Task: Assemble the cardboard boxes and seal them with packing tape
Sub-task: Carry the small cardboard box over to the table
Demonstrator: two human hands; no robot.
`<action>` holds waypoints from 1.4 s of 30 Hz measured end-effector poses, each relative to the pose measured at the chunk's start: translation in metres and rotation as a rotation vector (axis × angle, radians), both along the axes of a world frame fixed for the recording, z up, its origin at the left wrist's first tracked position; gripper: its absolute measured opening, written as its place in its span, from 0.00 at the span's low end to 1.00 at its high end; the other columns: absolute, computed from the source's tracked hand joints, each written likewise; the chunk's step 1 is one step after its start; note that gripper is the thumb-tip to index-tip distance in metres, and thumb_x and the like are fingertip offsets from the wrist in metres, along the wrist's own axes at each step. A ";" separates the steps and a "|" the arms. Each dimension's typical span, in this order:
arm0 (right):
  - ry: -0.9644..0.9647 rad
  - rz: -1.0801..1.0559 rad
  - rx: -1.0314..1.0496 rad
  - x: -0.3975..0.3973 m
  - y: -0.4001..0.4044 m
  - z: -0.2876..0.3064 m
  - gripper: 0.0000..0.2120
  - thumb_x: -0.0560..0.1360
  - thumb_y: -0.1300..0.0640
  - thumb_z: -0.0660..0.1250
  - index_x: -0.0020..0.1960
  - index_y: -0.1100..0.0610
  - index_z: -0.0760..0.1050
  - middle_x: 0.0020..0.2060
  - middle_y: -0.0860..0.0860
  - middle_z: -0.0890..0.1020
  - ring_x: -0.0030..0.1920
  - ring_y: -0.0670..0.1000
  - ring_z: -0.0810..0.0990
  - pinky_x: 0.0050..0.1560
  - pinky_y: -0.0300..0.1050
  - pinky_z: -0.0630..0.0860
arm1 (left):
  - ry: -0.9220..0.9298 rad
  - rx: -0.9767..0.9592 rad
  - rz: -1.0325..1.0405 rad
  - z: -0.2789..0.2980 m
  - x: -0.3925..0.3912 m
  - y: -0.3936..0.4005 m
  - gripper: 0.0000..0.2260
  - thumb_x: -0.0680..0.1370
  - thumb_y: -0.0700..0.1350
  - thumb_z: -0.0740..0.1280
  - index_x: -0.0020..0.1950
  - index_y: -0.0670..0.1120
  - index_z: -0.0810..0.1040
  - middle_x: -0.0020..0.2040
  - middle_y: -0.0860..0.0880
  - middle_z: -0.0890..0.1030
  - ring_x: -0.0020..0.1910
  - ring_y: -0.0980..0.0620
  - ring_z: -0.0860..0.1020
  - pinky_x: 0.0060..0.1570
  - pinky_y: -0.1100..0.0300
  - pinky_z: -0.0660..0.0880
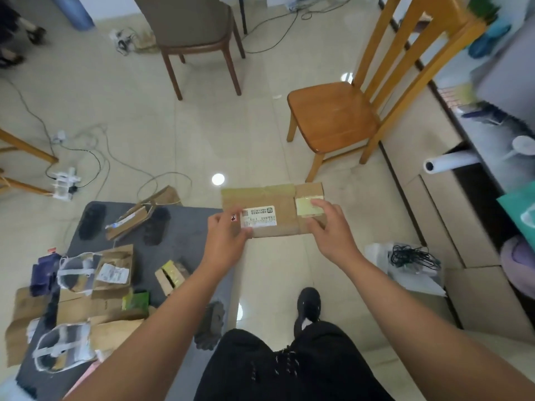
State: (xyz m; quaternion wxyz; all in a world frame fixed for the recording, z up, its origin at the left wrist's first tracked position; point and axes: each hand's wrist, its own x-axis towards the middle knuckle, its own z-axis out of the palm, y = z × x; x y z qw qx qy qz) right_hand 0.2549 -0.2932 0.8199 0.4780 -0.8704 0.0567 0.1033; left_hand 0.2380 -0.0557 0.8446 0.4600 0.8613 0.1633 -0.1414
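I hold a small brown cardboard box in front of me above the tiled floor. It carries a white shipping label, a yellow sticker and a band of tape along its far edge. My left hand grips its left end, thumb on top by the label. My right hand grips its right end, fingers lying over the yellow sticker. On a dark grey mat at the left lie several flattened and torn cardboard boxes. I see no roll of packing tape that I can tell apart.
A light wooden chair stands ahead on the right, a dark chair farther back. Cables and a power strip trail over the floor at the left. Cabinets and a plastic bag line the right. My black shoe is below.
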 end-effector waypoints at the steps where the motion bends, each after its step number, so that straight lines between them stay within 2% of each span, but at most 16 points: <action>1: -0.001 0.010 -0.004 0.012 -0.010 0.002 0.20 0.80 0.59 0.64 0.72 0.53 0.69 0.59 0.51 0.70 0.53 0.44 0.71 0.48 0.19 0.63 | -0.006 -0.006 0.017 -0.001 0.009 -0.010 0.19 0.68 0.52 0.70 0.57 0.64 0.73 0.57 0.52 0.65 0.56 0.38 0.78 0.52 0.41 0.80; 5: 0.004 0.040 -0.032 0.048 -0.039 0.008 0.21 0.80 0.58 0.63 0.72 0.53 0.68 0.58 0.48 0.68 0.53 0.44 0.70 0.46 0.22 0.65 | -0.006 0.010 0.057 -0.001 0.038 -0.041 0.19 0.65 0.57 0.69 0.55 0.65 0.73 0.57 0.54 0.66 0.51 0.38 0.80 0.48 0.39 0.80; 9: 0.030 0.071 -0.028 0.076 -0.046 0.006 0.21 0.80 0.58 0.64 0.73 0.53 0.68 0.59 0.49 0.68 0.53 0.44 0.70 0.50 0.30 0.63 | -0.042 0.075 0.046 0.009 0.064 -0.052 0.18 0.73 0.52 0.70 0.59 0.66 0.69 0.59 0.53 0.64 0.51 0.43 0.79 0.47 0.40 0.81; 11: 0.038 0.084 -0.027 0.092 -0.041 0.006 0.22 0.80 0.58 0.65 0.73 0.53 0.68 0.58 0.49 0.68 0.53 0.44 0.69 0.51 0.31 0.63 | -0.073 0.117 0.061 0.007 0.079 -0.048 0.19 0.76 0.48 0.70 0.64 0.61 0.70 0.59 0.53 0.63 0.54 0.48 0.77 0.51 0.46 0.80; 13: 0.040 0.088 -0.021 0.112 -0.031 0.006 0.22 0.80 0.58 0.65 0.73 0.53 0.68 0.60 0.50 0.69 0.53 0.44 0.69 0.52 0.32 0.63 | -0.085 0.170 0.069 0.008 0.094 -0.041 0.20 0.77 0.46 0.69 0.68 0.54 0.71 0.61 0.52 0.62 0.55 0.54 0.71 0.57 0.58 0.73; 15: 0.040 0.100 -0.017 0.133 -0.019 0.007 0.22 0.80 0.58 0.64 0.73 0.52 0.68 0.61 0.50 0.69 0.53 0.44 0.69 0.53 0.33 0.63 | -0.094 0.194 0.083 0.006 0.112 -0.030 0.21 0.78 0.46 0.69 0.70 0.52 0.71 0.63 0.50 0.63 0.56 0.55 0.68 0.55 0.63 0.67; 26: 0.020 0.143 -0.119 0.283 0.071 0.019 0.22 0.80 0.60 0.64 0.73 0.54 0.67 0.60 0.50 0.68 0.56 0.46 0.69 0.54 0.33 0.64 | -0.140 0.138 0.137 -0.004 0.252 0.057 0.21 0.78 0.48 0.68 0.70 0.54 0.70 0.65 0.50 0.64 0.55 0.54 0.72 0.50 0.59 0.70; 28: 0.012 0.155 -0.119 0.310 0.090 0.023 0.23 0.79 0.60 0.64 0.73 0.53 0.67 0.60 0.51 0.68 0.56 0.49 0.72 0.59 0.43 0.71 | -0.161 0.155 0.124 -0.003 0.279 0.076 0.21 0.78 0.48 0.68 0.70 0.53 0.70 0.65 0.50 0.64 0.55 0.53 0.72 0.49 0.60 0.70; 30: 0.012 0.142 -0.104 0.334 0.106 0.027 0.23 0.79 0.59 0.64 0.73 0.52 0.67 0.59 0.48 0.67 0.55 0.53 0.76 0.55 0.58 0.78 | -0.171 0.160 0.121 -0.001 0.303 0.091 0.21 0.78 0.49 0.68 0.70 0.54 0.70 0.65 0.50 0.65 0.55 0.52 0.73 0.49 0.60 0.71; 31: 0.012 0.130 -0.102 0.345 0.113 0.029 0.23 0.79 0.59 0.64 0.73 0.51 0.67 0.58 0.48 0.66 0.55 0.54 0.76 0.54 0.60 0.79 | -0.166 0.160 0.121 0.000 0.314 0.098 0.21 0.78 0.49 0.68 0.70 0.54 0.70 0.65 0.50 0.65 0.55 0.52 0.73 0.49 0.60 0.71; 32: 0.009 0.122 -0.104 0.354 0.120 0.030 0.23 0.79 0.59 0.64 0.73 0.52 0.67 0.59 0.48 0.66 0.56 0.53 0.75 0.55 0.57 0.79 | -0.165 0.158 0.123 0.001 0.324 0.103 0.20 0.78 0.48 0.68 0.69 0.54 0.70 0.65 0.50 0.65 0.54 0.53 0.73 0.49 0.60 0.70; 33: -0.001 0.118 -0.106 0.363 0.124 0.031 0.23 0.79 0.60 0.64 0.74 0.53 0.67 0.60 0.49 0.66 0.57 0.51 0.74 0.57 0.49 0.77 | -0.172 0.155 0.127 0.002 0.333 0.107 0.20 0.78 0.48 0.68 0.69 0.54 0.70 0.65 0.50 0.65 0.54 0.53 0.72 0.49 0.60 0.69; 35: -0.026 0.135 -0.115 0.385 0.131 0.032 0.23 0.80 0.61 0.64 0.74 0.54 0.66 0.63 0.52 0.67 0.57 0.45 0.70 0.56 0.32 0.66 | -0.185 0.146 0.136 0.003 0.353 0.114 0.20 0.77 0.48 0.68 0.68 0.55 0.70 0.66 0.50 0.64 0.55 0.53 0.72 0.50 0.60 0.69; 36: -0.022 0.144 -0.114 0.397 0.133 0.032 0.23 0.80 0.61 0.64 0.74 0.55 0.66 0.64 0.52 0.68 0.57 0.44 0.69 0.54 0.28 0.62 | -0.185 0.144 0.138 0.003 0.364 0.117 0.20 0.78 0.47 0.68 0.68 0.55 0.70 0.66 0.50 0.64 0.56 0.52 0.72 0.50 0.60 0.70; 40: -0.007 0.165 -0.093 0.448 0.137 0.027 0.24 0.80 0.60 0.64 0.75 0.54 0.66 0.64 0.52 0.68 0.59 0.45 0.69 0.55 0.30 0.61 | -0.187 0.161 0.156 0.000 0.410 0.122 0.20 0.78 0.47 0.68 0.69 0.54 0.70 0.67 0.49 0.64 0.56 0.53 0.73 0.49 0.60 0.71; 42: -0.016 0.174 -0.092 0.476 0.137 0.022 0.24 0.80 0.60 0.64 0.75 0.54 0.66 0.64 0.52 0.68 0.58 0.44 0.68 0.53 0.27 0.62 | -0.174 0.175 0.164 -0.001 0.436 0.121 0.20 0.78 0.48 0.68 0.69 0.55 0.70 0.67 0.49 0.64 0.57 0.51 0.74 0.49 0.59 0.72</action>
